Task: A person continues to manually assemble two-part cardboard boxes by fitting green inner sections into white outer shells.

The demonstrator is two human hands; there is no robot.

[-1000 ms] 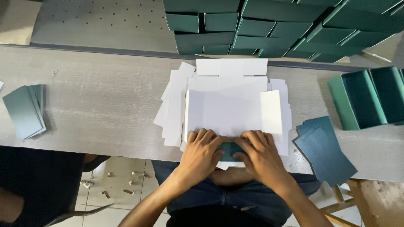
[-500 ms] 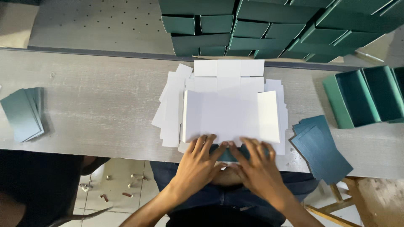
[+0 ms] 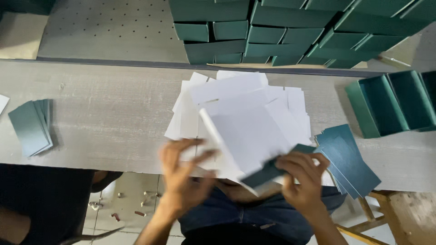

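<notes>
The light is soft, dim and even, with no glare on the grey table. Faint shadows sit beside the white sheets and the small stack of teal cards. Motion blur smears the left hand and the lifted white box blank; the right hand is slightly soft. The stacked teal boxes look muted and grainy.

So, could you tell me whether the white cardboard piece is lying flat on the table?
No, the white cardboard piece is lifted and tilted, held between the left hand and right hand.
</notes>
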